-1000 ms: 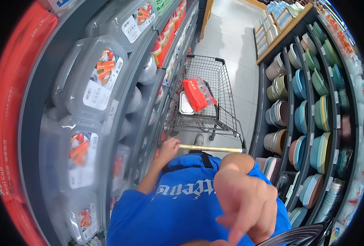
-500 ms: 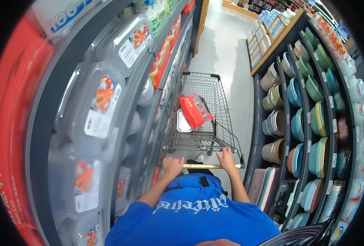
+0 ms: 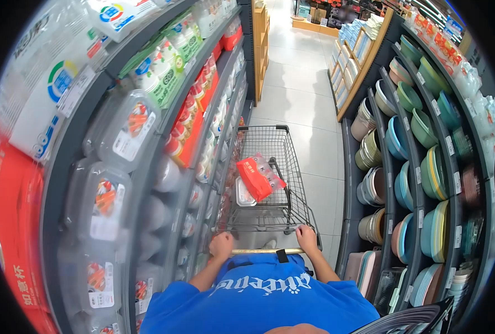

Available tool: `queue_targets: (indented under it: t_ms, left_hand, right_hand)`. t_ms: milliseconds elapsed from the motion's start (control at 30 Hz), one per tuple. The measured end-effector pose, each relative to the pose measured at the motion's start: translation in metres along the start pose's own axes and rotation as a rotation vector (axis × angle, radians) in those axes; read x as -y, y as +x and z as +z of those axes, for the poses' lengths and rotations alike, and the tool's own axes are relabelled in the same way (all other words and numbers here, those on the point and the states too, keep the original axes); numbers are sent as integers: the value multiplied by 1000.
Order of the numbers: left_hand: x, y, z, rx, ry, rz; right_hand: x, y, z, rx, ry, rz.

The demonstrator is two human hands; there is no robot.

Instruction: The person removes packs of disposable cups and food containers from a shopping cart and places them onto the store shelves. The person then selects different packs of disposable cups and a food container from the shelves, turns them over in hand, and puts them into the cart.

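A wire shopping cart (image 3: 299, 167) stands in front of me, and both my hands are on its push bar (image 3: 258, 251). My left hand (image 3: 221, 245) is closed around the left end of the bar. Near the right end, my right hand (image 3: 307, 237) is wrapped round it too. In the basket lies a red and clear plastic package (image 3: 260, 179) with white lettering. It partly covers a white-rimmed tray-like container (image 3: 243, 193) beneath it. Below the bar a shoe shows only in part.
Close on my left, a dark shelf holds clear plastic food containers (image 3: 104, 197), green packs (image 3: 161, 69) and red packs. On my right, shelves carry stacked basins (image 3: 434, 172) and bins (image 3: 370, 186). Pale floor tiles (image 3: 297, 72) run ahead between them, past wooden racks (image 3: 345, 67).
The shelves on the left have shifted across the view and the cart sits lower in it. My left thumb was raised and now lies closed. Both hands remain on the bar.
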State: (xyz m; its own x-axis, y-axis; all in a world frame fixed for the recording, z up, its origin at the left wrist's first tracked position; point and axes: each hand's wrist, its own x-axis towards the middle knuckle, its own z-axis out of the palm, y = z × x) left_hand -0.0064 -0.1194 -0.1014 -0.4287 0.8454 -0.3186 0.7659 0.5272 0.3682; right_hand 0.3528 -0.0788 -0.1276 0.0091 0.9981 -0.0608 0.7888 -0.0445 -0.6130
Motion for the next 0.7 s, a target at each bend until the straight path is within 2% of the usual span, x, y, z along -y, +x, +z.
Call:
queue_targets:
  t_ms: [100, 200, 267, 367, 500, 700]
  left_hand:
    - [-28, 29, 6, -50, -78, -110]
    - [-53, 52, 7, -48, -135, -168]
    - [-67, 64, 10, -39, -160, -141]
    - [-83, 78, 19, -275, -191, 30]
    - [-106, 114, 34, -394, -183, 144]
    - [-165, 184, 19, 26, -171, -54]
  right_hand:
    - [7, -8, -26, -13, -111, -8]
    - [-10, -4, -37, -127, -290, -179]
    - [-26, 10, -28, -254, -365, -261]
    - [-25, 42, -23, -342, -414, -189]
    - [-28, 88, -34, -332, -452, -177]
    - [-39, 178, -42, -349, -479, -91]
